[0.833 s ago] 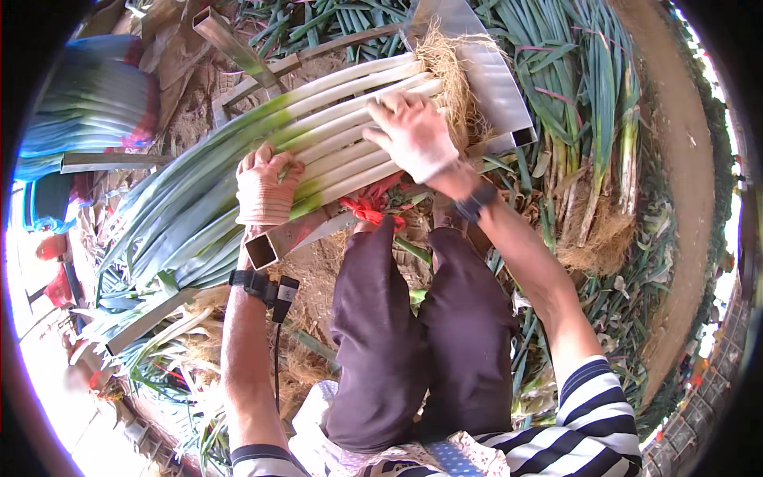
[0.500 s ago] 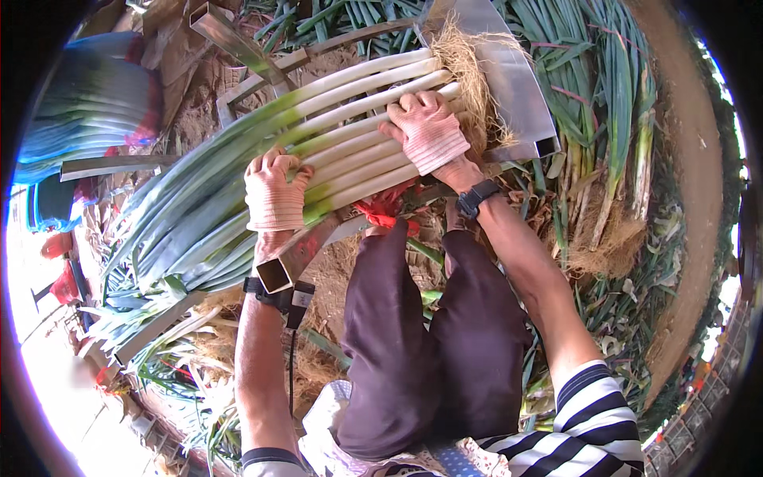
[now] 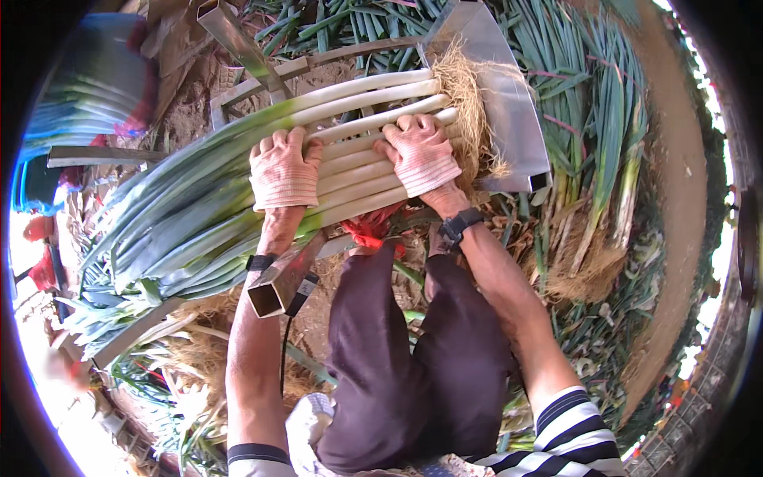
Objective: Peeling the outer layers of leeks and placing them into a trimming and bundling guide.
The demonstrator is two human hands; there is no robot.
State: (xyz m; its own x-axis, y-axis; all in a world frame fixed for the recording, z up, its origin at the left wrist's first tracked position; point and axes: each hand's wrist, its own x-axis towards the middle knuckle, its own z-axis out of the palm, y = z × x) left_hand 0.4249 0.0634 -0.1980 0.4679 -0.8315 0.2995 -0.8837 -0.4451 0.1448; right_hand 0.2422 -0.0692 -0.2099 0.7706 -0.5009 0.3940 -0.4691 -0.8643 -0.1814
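Leeks lie side by side across a metal frame in the head view, their roots at an upright metal plate. The left hand rests on the stalks where green turns white, fingers bent; the right hand lies likewise over the white stalks nearer the roots. Whether either grips cannot be told. Any writing on the small black box by the left wrist is too small to read.

Bare brown ground, bright light at left
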